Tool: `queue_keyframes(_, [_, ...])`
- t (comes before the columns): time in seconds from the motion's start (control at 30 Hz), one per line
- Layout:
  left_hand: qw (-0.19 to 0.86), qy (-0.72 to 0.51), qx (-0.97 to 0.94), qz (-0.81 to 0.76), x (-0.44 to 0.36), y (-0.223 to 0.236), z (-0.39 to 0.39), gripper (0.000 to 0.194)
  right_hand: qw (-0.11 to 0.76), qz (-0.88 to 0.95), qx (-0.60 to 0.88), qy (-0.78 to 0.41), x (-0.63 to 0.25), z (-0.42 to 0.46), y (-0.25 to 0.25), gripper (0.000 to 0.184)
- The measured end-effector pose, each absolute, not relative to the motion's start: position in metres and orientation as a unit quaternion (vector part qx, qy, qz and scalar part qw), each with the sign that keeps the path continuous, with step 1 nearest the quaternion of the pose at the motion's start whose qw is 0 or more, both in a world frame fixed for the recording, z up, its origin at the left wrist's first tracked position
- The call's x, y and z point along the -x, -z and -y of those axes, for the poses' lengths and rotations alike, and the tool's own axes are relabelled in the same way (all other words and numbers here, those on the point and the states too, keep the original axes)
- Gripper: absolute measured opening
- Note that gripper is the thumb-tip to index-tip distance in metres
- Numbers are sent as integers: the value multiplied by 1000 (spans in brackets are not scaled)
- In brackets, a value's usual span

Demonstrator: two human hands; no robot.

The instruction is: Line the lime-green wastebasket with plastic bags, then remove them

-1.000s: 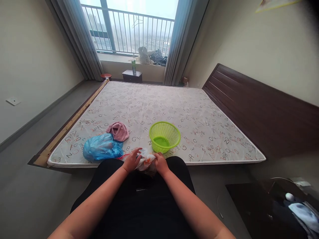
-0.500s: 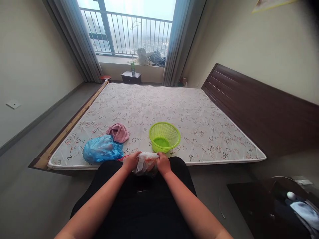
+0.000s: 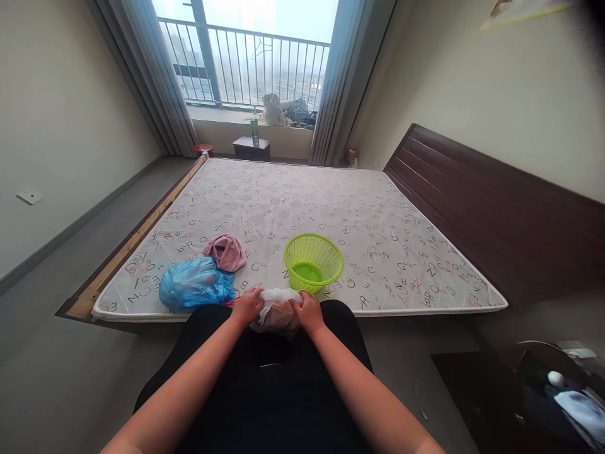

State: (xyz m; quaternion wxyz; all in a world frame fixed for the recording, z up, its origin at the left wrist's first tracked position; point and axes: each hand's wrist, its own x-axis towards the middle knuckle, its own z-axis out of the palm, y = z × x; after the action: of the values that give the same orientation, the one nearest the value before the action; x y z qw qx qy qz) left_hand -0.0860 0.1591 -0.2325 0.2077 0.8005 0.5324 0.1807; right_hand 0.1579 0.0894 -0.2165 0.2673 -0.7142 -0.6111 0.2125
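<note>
A whitish see-through plastic bag (image 3: 278,312) rests on my lap at the mattress edge, with something orange-brown inside that I cannot make out. My left hand (image 3: 248,306) pinches the left side of its rim. On the opposite side, my right hand (image 3: 309,311) grips the rim, thumb toward the middle. Just beyond my right hand a green plastic basket (image 3: 313,251) stands upright with nothing in it. To the left of my left hand lies a filled blue plastic bag (image 3: 196,284) with a red tie beside it. A pink cloth (image 3: 227,252) touches that bag's far side.
The letter-printed mattress (image 3: 283,202) spreads out in front of me, with a dark headboard (image 3: 472,170) on its right. A small dark cabinet (image 3: 253,150) stands by the window. At the lower right is a dark glossy table (image 3: 477,384) with items on it.
Both hands have shifted their hold on the bag's rim slightly, and the bag's front has changed shape. The view has moved a little. The basket, blue bag and pink cloth stay in place.
</note>
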Motion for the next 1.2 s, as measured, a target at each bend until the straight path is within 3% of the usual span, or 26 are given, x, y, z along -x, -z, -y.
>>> queue_keyframes(0.2, [169, -193, -861, -439, 75, 217, -149, 56, 268, 635, 684, -239, -158, -89, 220, 16])
queue_keyframes(0.33, [191, -147, -882, -405, 72, 219, -147, 41, 251, 634, 685, -257, -156, -86, 218, 14])
queue_keyframes(0.57, [218, -209, -756, -580, 91, 231, -164, 27, 280, 526, 764, -248, -164, -91, 218, 19])
queue_keyframes(0.73, [232, -231, -712, -621, 99, 232, -169, 33, 326, 479, 771, -264, -169, -94, 221, 21])
queue_keyframes(0.93, [118, -273, -761, -577, 88, 226, -161, 38, 354, 504, 737, -276, -167, -94, 222, 24])
queue_keyframes(1.1, [133, -187, -837, -498, 74, 220, -149, 58, 342, 550, 712, -272, -164, -93, 224, 24])
queue_keyframes(1.2, [156, -130, -834, -513, 75, 222, -149, 54, 334, 561, 703, -281, -163, -91, 225, 24])
